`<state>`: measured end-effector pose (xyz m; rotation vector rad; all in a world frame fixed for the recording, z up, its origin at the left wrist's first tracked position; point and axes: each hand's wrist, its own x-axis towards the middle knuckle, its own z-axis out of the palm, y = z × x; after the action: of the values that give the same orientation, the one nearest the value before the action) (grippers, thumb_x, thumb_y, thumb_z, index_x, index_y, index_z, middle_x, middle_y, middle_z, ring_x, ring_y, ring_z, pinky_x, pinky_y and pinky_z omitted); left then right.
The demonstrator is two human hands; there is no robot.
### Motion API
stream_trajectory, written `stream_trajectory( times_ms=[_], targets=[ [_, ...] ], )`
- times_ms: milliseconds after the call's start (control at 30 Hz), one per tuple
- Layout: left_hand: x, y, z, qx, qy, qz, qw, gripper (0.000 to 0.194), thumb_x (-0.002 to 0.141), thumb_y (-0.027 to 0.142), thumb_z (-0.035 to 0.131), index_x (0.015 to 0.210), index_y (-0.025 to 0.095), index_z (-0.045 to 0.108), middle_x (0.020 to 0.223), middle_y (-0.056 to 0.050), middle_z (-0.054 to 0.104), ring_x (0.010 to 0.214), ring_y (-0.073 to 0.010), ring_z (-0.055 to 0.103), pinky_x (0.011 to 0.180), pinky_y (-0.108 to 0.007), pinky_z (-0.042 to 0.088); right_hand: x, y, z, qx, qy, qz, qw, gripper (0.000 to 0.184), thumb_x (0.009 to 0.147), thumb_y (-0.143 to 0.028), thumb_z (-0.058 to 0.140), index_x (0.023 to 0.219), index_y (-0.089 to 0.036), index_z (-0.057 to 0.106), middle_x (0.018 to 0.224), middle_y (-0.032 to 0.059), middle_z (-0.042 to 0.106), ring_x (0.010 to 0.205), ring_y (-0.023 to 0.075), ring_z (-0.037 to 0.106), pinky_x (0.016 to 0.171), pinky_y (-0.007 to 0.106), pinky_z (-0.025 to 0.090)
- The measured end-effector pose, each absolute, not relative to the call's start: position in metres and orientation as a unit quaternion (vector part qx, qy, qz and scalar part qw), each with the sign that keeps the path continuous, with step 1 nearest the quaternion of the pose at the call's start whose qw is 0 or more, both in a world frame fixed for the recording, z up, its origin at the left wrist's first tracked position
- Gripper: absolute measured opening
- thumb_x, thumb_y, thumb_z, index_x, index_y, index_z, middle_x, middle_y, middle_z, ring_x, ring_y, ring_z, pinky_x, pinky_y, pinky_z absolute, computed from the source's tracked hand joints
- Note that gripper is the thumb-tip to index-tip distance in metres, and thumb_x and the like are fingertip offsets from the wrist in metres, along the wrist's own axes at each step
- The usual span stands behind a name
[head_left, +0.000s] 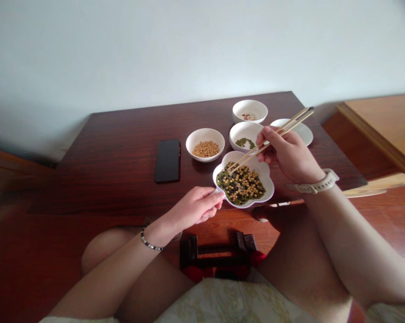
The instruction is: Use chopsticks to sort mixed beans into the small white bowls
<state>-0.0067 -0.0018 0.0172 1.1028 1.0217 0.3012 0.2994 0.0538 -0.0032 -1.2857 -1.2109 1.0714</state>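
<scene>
My left hand (pixel 197 207) grips the near-left rim of a white flower-shaped dish (pixel 266 179) filled with mixed green, dark and yellow beans. Wooden chopsticks (pixel 273 137) sit pinched in my right hand (pixel 286 152), their tips down in the bean mix. Behind the dish stand a white bowl of yellow soybeans (pixel 205 144), a white bowl of green beans (pixel 244 136) and a white bowl with a few reddish pieces (pixel 250 111). A white plate (pixel 303 131) lies partly hidden behind my right hand.
A black phone (pixel 168 160) lies flat on the dark wooden table (pixel 121 134), left of the bowls. A pale wall runs behind the table. A lighter wooden surface (pixel 387 121) stands at the right. A small dark stool (pixel 219 253) sits under the table by my knees.
</scene>
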Motion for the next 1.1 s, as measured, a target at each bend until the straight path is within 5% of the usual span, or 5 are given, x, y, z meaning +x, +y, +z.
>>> stream_trajectory(
  times_ms=[1100],
  targets=[
    [-0.009, 0.0, 0.012, 0.499, 0.453, 0.136, 0.726, 0.053, 0.118, 0.06, 0.088, 0.086, 0.027, 0.064, 0.066, 0.007, 0.044, 0.059, -0.0123, 0.029, 0.059, -0.03, 0.018, 0.301, 0.057, -0.003, -0.539, -0.497, 0.452, 0.509, 0.062, 0.11, -0.083, 0.096, 0.09, -0.027, 0.08, 0.072, 0.0053, 0.074, 0.062, 0.0183, 0.07, 0.05, 0.027, 0.054]
  ],
)
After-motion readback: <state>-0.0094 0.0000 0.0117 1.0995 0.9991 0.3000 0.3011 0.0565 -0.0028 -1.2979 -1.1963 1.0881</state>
